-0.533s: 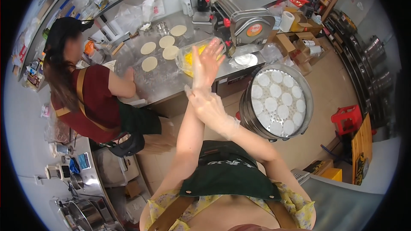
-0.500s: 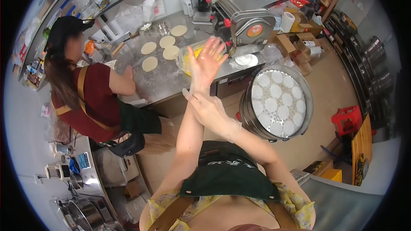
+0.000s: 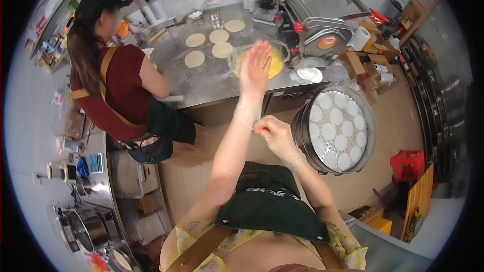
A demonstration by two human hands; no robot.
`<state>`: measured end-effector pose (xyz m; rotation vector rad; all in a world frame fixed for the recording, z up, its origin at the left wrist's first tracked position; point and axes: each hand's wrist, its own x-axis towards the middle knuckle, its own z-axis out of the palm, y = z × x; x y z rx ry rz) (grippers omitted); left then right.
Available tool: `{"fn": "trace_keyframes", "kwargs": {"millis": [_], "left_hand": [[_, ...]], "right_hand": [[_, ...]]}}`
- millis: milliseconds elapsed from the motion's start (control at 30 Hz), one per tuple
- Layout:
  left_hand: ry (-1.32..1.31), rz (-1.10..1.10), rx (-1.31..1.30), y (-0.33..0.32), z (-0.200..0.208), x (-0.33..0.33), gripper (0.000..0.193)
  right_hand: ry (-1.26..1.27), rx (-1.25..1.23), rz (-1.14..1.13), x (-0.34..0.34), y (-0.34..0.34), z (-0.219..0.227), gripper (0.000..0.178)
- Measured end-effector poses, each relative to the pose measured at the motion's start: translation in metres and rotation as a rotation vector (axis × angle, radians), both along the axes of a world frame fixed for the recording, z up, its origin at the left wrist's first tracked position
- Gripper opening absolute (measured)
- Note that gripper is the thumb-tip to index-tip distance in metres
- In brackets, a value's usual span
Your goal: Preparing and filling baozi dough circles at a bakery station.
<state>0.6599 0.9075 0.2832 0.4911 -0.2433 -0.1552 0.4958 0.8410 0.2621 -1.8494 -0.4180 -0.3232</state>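
Observation:
A clear, thin glove (image 3: pixel 247 111) covers my left hand (image 3: pixel 255 73), its cuff ending at the wrist. That hand is raised palm up, fingers stretched out. My right hand (image 3: pixel 276 135), also in a clear glove, is closed at the left wrist and pinches the cuff edge. Behind my left fingers stands a clear bowl (image 3: pixel 233 65) of yellow, shredded-looking food (image 3: pixel 275 65), partly hidden by the hand. Left of the bowl, several round dough sheets (image 3: pixel 194 59) lie on the steel table (image 3: pixel 206 83).
At left, a co-worker (image 3: pixel 118 75) in a dark red shirt stands against the table. A dough roller machine (image 3: pixel 322 35) stands at its right end. A large round steamer (image 3: pixel 301 136) lined with white paper discs stands to my right, near a red stool (image 3: pixel 407 165).
My right hand has shifted from across the left wrist to a pinch at the glove's cuff. My left fingers have drawn closer together. The view has turned, shifting the scene rightward.

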Motion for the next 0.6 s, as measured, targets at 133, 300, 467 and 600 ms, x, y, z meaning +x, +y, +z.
{"fn": "trace_keyframes", "kwargs": {"millis": [133, 300, 467, 600], "left_hand": [[0.024, -0.097, -0.168, 0.015, 0.005, -0.014, 0.062], [0.213, -0.382, -0.685, 0.023, 0.016, -0.039, 0.075], [-0.058, -0.516, -0.723, 0.047, -0.015, -0.019, 0.091], [-0.253, -0.333, 0.053, 0.092, -0.027, -0.012, 0.114]], "right_hand": [[0.458, 0.303, 0.053, 0.014, -0.017, -0.027, 0.025], [0.485, 1.269, 0.204, 0.063, 0.026, -0.002, 0.08], [0.713, 1.149, 0.315, 0.071, 0.08, -0.018, 0.057], [0.696, 0.534, 0.419, 0.056, 0.092, -0.032, 0.051]]}}
